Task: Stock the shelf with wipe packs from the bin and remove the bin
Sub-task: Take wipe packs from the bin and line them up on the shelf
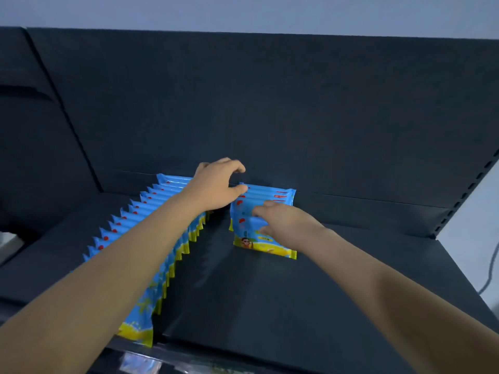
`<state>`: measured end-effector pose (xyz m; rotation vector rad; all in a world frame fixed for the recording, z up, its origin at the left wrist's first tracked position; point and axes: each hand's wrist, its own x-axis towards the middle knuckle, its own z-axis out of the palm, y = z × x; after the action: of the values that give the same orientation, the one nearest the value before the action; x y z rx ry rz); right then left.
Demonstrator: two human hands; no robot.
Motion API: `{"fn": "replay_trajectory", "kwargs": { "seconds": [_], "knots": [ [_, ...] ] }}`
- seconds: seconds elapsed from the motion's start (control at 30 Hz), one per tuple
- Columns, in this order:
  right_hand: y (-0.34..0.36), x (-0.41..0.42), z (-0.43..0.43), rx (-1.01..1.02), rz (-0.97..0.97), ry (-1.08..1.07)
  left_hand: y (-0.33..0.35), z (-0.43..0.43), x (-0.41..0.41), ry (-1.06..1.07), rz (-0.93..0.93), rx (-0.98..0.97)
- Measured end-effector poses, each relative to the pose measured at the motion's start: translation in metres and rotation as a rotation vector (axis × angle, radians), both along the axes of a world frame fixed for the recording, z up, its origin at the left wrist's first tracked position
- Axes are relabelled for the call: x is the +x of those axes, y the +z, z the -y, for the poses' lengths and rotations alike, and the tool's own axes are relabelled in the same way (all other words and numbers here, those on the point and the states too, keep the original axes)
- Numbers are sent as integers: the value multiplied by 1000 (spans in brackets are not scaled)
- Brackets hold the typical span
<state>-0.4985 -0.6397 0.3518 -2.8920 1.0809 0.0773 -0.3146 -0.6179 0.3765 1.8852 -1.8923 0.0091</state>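
A long row of blue and yellow wipe packs (162, 195) stands upright on the dark shelf (243, 292), running from the front edge to the back panel on the left. A second, short group of wipe packs (270, 195) stands at the back centre. My right hand (286, 222) rests its fingers flat against the face of the front pack (259, 245) of that group. My left hand (218, 184) hovers over the group's top left corner, fingers curved and holding nothing, thumb touching the top edge. The bin is not in view.
The shelf's back panel (243, 103) rises right behind the packs. A slotted upright (459, 198) ends the shelf on the right, with a dark cable (491, 271) against the wall beyond. Bare shelf lies in front of the short group. Blurred items (140, 363) show below the front edge.
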Motion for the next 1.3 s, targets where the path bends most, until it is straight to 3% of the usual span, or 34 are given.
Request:
{"fn": "replay_trajectory", "kwargs": {
  "seconds": [0.27,0.4,0.53,0.73,0.87,1.07,1.3],
  "knots": [
    [-29,27,21,-372,21,-63,6,-39,14,73,144,59],
    [-28,28,13,-385,69,-101,11,-62,19,175,308,58],
    [2,48,-13,-355,250,-46,14,-100,38,371,428,-3],
    [47,126,-104,-134,473,193,10,-210,95,679,498,43],
    [51,188,-185,93,520,400,3,-306,132,866,497,100],
    [8,292,-298,280,402,647,-37,-458,199,1177,430,196],
    [-81,399,-394,398,99,740,-119,-594,261,1342,283,389]
  ]
}}
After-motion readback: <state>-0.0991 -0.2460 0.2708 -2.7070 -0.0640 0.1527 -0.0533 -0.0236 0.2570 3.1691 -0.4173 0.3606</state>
